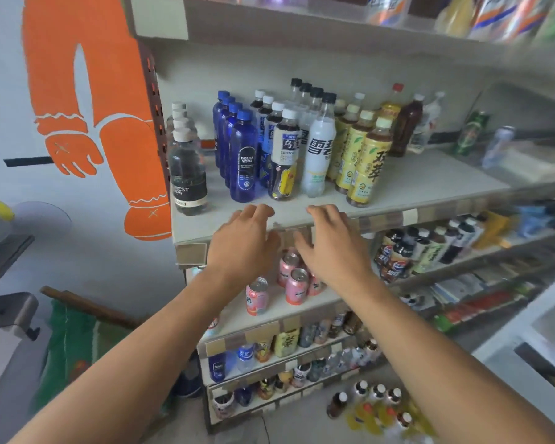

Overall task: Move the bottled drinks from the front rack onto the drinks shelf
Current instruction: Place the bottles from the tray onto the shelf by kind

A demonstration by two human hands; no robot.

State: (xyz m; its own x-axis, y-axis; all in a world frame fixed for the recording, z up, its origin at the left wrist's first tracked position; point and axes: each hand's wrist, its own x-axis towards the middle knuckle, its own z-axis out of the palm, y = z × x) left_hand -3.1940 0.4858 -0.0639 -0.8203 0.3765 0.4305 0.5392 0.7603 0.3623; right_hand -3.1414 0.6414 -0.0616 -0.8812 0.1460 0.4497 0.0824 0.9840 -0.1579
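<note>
Glossy plastic bottles [244, 161] (matt shelf [414, 184]).

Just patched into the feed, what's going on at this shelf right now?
A person is stocking bottled drinks. Both hands are empty: the left hand and right hand hover with relaxed fingers at the front edge of the drinks shelf. Neat rows already stand on it: clear soda bottles, blue bottles, dark tea bottles, white bottles and yellow-label tea bottles. More bottles wait low down near the floor.
</note>
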